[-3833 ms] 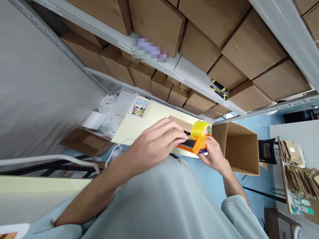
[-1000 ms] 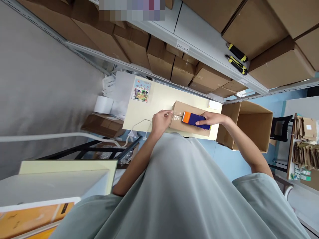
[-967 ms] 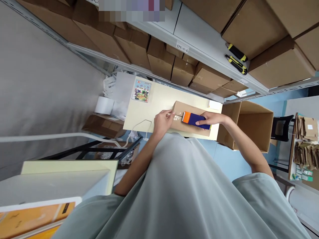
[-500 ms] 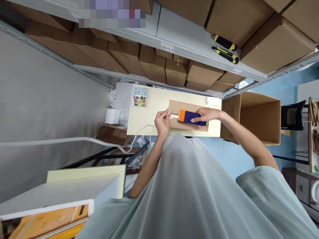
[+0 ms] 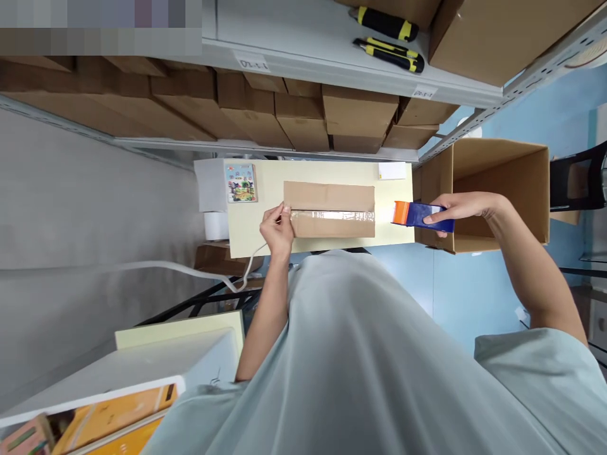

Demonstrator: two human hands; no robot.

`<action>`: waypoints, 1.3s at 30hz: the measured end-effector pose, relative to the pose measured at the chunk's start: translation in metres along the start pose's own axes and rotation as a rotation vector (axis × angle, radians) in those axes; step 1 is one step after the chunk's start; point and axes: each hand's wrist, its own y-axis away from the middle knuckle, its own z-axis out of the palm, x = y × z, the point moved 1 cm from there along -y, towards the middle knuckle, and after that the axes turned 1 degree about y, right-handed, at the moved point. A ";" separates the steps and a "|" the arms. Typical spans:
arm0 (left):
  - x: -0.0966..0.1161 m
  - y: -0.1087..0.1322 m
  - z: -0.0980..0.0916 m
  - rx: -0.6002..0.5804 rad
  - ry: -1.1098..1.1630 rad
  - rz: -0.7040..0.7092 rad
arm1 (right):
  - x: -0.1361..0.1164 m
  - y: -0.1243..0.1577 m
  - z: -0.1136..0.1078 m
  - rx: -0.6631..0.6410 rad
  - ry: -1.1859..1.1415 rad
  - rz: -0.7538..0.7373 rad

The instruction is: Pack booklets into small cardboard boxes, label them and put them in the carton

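Note:
A closed flat cardboard box [image 5: 332,197] lies on the pale yellow table. A shiny strip of clear packing tape [image 5: 339,215] runs along its middle seam. At the box's left end, my left hand [image 5: 278,230] is closed in a pinch on the tape's end, its fingertips touching the box. My right hand [image 5: 458,208] grips a tape dispenser [image 5: 422,216], dark blue with an orange front, off the box's right end and past the table's right edge. Whether tape still stretches between box and dispenser I cannot make out.
A picture booklet [image 5: 241,183] and a small white box [image 5: 392,170] lie on the table [image 5: 327,167]. An open carton [image 5: 502,189] stands at the right. Cardboard boxes line the shelf [image 5: 303,63] ahead, with two utility knives [image 5: 389,55] on it. A white cable [image 5: 190,265] hangs at left.
My right hand has drawn the dispenser rightward, from over the box to beyond its right end. Tape now shows along the seam. My left hand stays at the left end.

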 end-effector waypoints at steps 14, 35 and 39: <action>-0.014 -0.007 0.009 0.084 -0.120 0.066 | 0.029 -0.065 0.004 -0.004 0.236 0.210; 0.058 0.010 0.016 0.110 -0.138 0.397 | -0.001 -0.069 0.075 0.811 0.514 0.411; 0.139 0.030 0.044 -0.087 -0.007 0.790 | -0.042 -0.058 0.043 0.918 0.514 0.259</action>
